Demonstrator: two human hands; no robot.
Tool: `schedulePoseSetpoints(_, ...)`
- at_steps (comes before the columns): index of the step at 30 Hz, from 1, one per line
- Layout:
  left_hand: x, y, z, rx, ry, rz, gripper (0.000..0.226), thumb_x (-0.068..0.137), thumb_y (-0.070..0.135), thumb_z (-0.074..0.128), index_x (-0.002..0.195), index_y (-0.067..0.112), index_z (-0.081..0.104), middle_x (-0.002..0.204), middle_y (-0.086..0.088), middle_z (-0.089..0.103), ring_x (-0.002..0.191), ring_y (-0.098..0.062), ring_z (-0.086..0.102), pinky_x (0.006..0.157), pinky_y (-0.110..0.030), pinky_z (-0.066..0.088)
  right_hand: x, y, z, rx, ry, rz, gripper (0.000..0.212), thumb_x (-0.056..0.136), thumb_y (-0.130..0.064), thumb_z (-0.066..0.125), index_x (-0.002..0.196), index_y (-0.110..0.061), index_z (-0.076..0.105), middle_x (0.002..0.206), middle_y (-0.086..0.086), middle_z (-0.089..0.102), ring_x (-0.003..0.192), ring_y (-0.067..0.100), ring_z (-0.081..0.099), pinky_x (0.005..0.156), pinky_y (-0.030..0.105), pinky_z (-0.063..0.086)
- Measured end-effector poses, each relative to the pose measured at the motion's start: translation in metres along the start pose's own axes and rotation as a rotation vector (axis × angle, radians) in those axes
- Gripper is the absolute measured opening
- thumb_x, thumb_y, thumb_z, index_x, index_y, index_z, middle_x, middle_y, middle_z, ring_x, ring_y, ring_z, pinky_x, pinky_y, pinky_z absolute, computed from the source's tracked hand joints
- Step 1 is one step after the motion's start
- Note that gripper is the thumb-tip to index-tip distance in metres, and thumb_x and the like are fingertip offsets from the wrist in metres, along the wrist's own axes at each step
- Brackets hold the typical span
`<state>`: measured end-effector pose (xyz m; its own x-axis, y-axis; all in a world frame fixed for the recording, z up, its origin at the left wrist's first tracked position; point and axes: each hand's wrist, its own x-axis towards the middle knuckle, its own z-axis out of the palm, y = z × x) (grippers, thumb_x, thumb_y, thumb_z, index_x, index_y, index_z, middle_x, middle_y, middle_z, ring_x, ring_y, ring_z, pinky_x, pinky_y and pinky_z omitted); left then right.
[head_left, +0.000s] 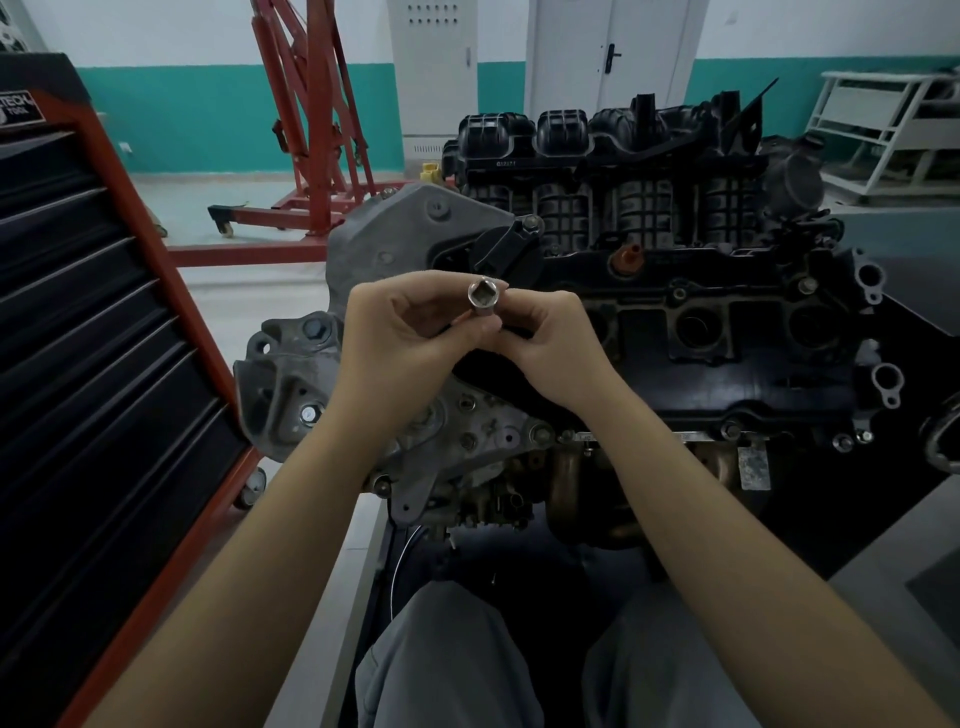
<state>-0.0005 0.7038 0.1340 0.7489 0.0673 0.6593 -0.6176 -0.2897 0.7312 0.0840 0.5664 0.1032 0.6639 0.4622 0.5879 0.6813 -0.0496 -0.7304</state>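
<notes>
A metal socket (485, 302) is held just above the near left end of the engine (675, 332), in front of the engine's round black cap (500, 250). The socket's square drive opening faces up toward the camera. The left hand (410, 338) has its grip curled round the socket's body, with the thumb and fingers pinching it from the left. The right hand (548, 343) meets it from the other side, its grip pinching the socket's lower part with the fingertips. The two hands touch each other around the tool.

The engine's black intake manifold (597, 150) runs along its far side. Left of the engine stands a black and orange tool chest (104, 338). Beyond the engine's far left corner stands a red engine hoist (306, 130). The person's grey trouser knees (452, 660) show just on the near side of the engine.
</notes>
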Motion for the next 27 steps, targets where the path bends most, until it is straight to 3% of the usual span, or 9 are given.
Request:
schedulePoseSetpoints(5, -0.001, 0.0006, 0.005, 0.067, 0.067, 0.038, 0.027, 0.07, -0.003, 0.081, 0.093, 0.009, 0.071, 0.087, 0.0, 0.073, 0.083, -0.013, 0.071, 0.078, -0.026, 0.057, -0.0001, 0.0009, -0.0008, 0.032, 0.059, -0.003, 0.018, 0.078, -0.004, 0.075, 0.096, -0.007, 0.072, 0.091, 0.008, 0.073, 0.089, 0.017, 0.071, 0.084, 0.033, 0.056)
schedulePoseSetpoints(9, -0.0011, -0.0015, 0.0051, -0.033, 0.057, 0.014, 0.034, 0.075, -0.011, 0.072, 0.104, 0.006, 0.068, 0.091, 0.002, 0.071, 0.086, -0.009, 0.071, 0.08, -0.021, 0.055, 0.0002, 0.0018, 0.0004, -0.016, -0.003, -0.01, 0.029, 0.084, 0.0, 0.07, 0.112, -0.003, 0.068, 0.103, 0.006, 0.072, 0.1, 0.013, 0.068, 0.091, 0.029, 0.052)
schedulePoseSetpoints(13, -0.001, -0.0017, 0.0041, -0.006, 0.006, 0.02, 0.03, 0.075, -0.01, 0.074, 0.101, 0.005, 0.07, 0.093, -0.005, 0.073, 0.09, -0.017, 0.071, 0.083, -0.028, 0.056, 0.0003, 0.002, -0.0002, -0.011, 0.031, -0.006, 0.021, 0.082, 0.001, 0.07, 0.101, -0.007, 0.072, 0.092, 0.004, 0.073, 0.091, 0.013, 0.07, 0.085, 0.027, 0.054)
schedulePoseSetpoints(18, -0.0022, -0.0019, 0.0101, 0.1, 0.155, 0.084, 0.025, 0.072, 0.0, 0.081, 0.093, 0.009, 0.072, 0.086, -0.001, 0.072, 0.081, -0.014, 0.071, 0.076, -0.024, 0.056, 0.0001, 0.0011, -0.0005, 0.002, 0.042, -0.026, 0.02, 0.081, -0.004, 0.074, 0.101, -0.002, 0.071, 0.095, 0.007, 0.073, 0.092, 0.014, 0.07, 0.086, 0.029, 0.054)
schedulePoseSetpoints(21, -0.0024, -0.0028, 0.0081, 0.013, 0.06, 0.044, 0.028, 0.076, -0.008, 0.074, 0.102, 0.003, 0.071, 0.091, -0.002, 0.072, 0.086, -0.013, 0.071, 0.08, -0.023, 0.055, -0.0002, -0.0007, -0.0003, -0.001, -0.015, -0.047, 0.024, 0.085, -0.002, 0.068, 0.108, -0.006, 0.069, 0.096, -0.004, 0.071, 0.095, 0.004, 0.068, 0.085, 0.02, 0.051)
schedulePoseSetpoints(24, -0.0015, -0.0012, 0.0062, 0.001, -0.005, 0.018, 0.031, 0.075, -0.009, 0.074, 0.103, 0.005, 0.07, 0.092, -0.004, 0.072, 0.089, -0.015, 0.071, 0.082, -0.028, 0.056, -0.0005, 0.0008, 0.0003, 0.005, 0.001, -0.034, 0.024, 0.082, -0.002, 0.069, 0.1, -0.018, 0.069, 0.088, -0.017, 0.069, 0.088, -0.001, 0.068, 0.08, 0.014, 0.05)
schedulePoseSetpoints(27, -0.0011, -0.0002, 0.0083, 0.125, 0.063, 0.039, 0.028, 0.067, 0.002, 0.085, 0.092, 0.009, 0.072, 0.086, 0.001, 0.072, 0.081, -0.008, 0.07, 0.075, -0.02, 0.054, 0.0, 0.004, 0.0005, 0.023, 0.044, 0.012, 0.02, 0.079, -0.003, 0.073, 0.095, -0.015, 0.073, 0.086, -0.005, 0.073, 0.086, 0.008, 0.07, 0.079, 0.022, 0.054)
